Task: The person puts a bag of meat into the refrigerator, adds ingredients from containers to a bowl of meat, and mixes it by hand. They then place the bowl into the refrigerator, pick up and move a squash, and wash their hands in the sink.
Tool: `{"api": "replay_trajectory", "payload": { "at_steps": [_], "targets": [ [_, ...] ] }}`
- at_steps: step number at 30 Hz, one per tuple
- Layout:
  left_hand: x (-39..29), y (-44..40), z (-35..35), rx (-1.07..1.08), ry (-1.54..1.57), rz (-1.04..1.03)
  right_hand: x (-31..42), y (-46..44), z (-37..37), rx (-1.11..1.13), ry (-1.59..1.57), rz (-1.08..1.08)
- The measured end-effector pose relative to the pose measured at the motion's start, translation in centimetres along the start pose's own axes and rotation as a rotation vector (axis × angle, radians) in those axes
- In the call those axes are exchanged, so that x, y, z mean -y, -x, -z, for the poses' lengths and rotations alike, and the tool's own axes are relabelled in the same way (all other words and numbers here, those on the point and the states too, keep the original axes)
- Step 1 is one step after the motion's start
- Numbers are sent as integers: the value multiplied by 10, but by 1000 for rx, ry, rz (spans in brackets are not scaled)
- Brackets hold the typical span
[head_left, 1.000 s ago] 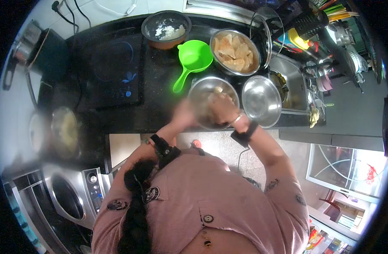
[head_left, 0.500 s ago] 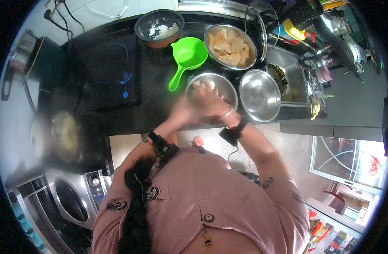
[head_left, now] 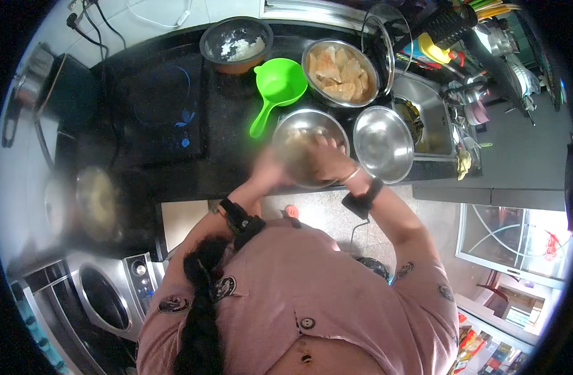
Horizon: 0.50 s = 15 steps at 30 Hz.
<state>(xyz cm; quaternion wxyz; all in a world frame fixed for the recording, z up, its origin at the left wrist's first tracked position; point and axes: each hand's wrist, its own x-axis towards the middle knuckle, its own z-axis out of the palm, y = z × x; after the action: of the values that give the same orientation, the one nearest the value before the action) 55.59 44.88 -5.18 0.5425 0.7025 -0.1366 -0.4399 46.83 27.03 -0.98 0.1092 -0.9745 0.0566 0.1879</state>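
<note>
A steel mixing bowl [head_left: 306, 115] stands near the counter's front edge with pale food [head_left: 295, 139] in it, too blurred to name. My right hand [head_left: 334, 161] reaches into this bowl from the right, its fingers slightly apart over the contents. At the bowl's left rim is my left hand [head_left: 271, 170]; a smear hides its fingers, so I cannot tell how it touches the rim. Behind the bowl lies a bright green ladle-shaped scoop [head_left: 280, 82]. A second steel bowl [head_left: 384, 142] with nothing visible inside stands to the right.
At the back, a steel bowl [head_left: 310, 55] holds pale orange slices, and a dark pot [head_left: 216, 59] contains white powder. The sink [head_left: 438, 128] is right, with a glass lid [head_left: 386, 37] behind it. An induction cooktop [head_left: 155, 119] lies left.
My right hand has shifted right and slightly down within the bowl, uncovering more of its inside. The left hand stays near the left rim.
</note>
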Motion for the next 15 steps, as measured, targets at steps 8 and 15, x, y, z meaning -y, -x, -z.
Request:
{"api": "replay_trajectory", "payload": {
  "at_steps": [8,15],
  "targets": [
    [1,-5,1,-10,-5,15,-51,-58,-46,-226,-142,-112],
    [-12,-1,0,29,79,115,-1,-68,-34,-403,-160,-289]
  ]
}}
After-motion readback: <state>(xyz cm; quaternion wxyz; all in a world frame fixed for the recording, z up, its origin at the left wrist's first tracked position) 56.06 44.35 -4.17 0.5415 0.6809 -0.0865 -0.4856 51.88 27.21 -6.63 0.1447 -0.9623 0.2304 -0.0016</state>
